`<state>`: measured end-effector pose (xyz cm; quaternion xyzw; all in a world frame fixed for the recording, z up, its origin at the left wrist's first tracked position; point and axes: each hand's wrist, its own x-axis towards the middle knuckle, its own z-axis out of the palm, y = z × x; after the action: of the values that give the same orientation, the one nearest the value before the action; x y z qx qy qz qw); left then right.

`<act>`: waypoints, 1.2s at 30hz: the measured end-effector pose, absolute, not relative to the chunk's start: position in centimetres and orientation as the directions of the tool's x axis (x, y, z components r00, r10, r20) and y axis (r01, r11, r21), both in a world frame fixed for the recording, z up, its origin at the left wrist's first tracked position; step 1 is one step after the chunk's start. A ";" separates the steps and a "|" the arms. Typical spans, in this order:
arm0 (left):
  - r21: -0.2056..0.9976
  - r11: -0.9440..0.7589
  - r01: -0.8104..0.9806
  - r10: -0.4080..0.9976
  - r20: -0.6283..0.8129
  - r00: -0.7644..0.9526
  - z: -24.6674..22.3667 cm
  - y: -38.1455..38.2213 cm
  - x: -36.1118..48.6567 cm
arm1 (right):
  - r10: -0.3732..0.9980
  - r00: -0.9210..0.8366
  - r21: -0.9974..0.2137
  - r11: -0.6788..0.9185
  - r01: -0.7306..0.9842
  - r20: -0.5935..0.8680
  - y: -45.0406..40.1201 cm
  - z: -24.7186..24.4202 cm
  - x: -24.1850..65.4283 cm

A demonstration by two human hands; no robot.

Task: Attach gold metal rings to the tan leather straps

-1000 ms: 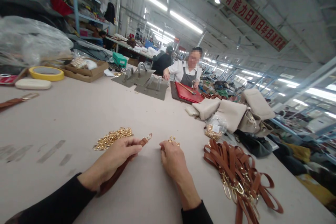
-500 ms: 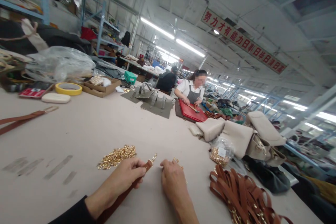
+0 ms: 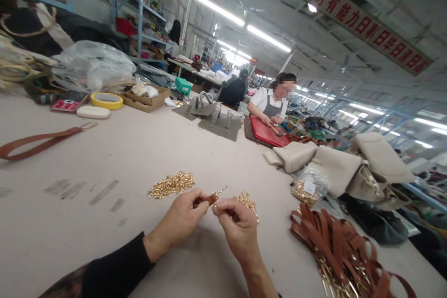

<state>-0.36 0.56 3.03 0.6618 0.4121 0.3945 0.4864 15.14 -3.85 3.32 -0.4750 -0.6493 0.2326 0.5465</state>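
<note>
My left hand is closed on the end of a brown leather strap, and a gold clasp sticks out past it. Right beside it, my right hand pinches a tiny gold piece between thumb and finger, close to the strap end; its exact kind is too small to make out. Behind my left hand lies a pile of gold clasps. A smaller pile of gold bits is partly hidden behind my right hand.
Brown straps with gold hooks are heaped at right, near a bag of gold parts and beige handbags. A brown strap loop, yellow tape and a cardboard box lie left. Across the table, a person holds a hammer.
My right hand has come up from the small gold pile to the strap end, with a tiny gold piece in its fingertips. The view has shifted; my left hand keeps the strap.
</note>
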 end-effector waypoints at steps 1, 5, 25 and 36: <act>0.969 -0.197 0.151 0.928 0.134 0.348 2.9 0.5 -0.3 | 0.850 0.029 -0.788 0.473 0.393 0.525 -3.9 3.4 14.9; 0.987 -0.142 0.071 0.929 0.108 0.354 2.5 0.4 -0.1 | 0.744 -0.070 -0.580 0.572 0.580 0.665 -3.9 3.5 14.4; 0.999 0.002 -0.036 0.946 0.010 0.325 2.3 -0.1 0.6 | 0.590 -0.237 -0.170 0.550 0.818 0.772 -3.3 3.1 13.8; 0.998 -0.059 0.011 0.955 0.053 0.292 2.7 -0.4 0.6 | 0.718 -0.093 -0.401 0.485 0.777 0.690 -3.4 3.1 13.7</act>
<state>0.64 -0.36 2.68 0.5870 0.4116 0.4298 0.5489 13.73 -3.42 3.05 -0.5061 -0.7384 -0.0332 0.4445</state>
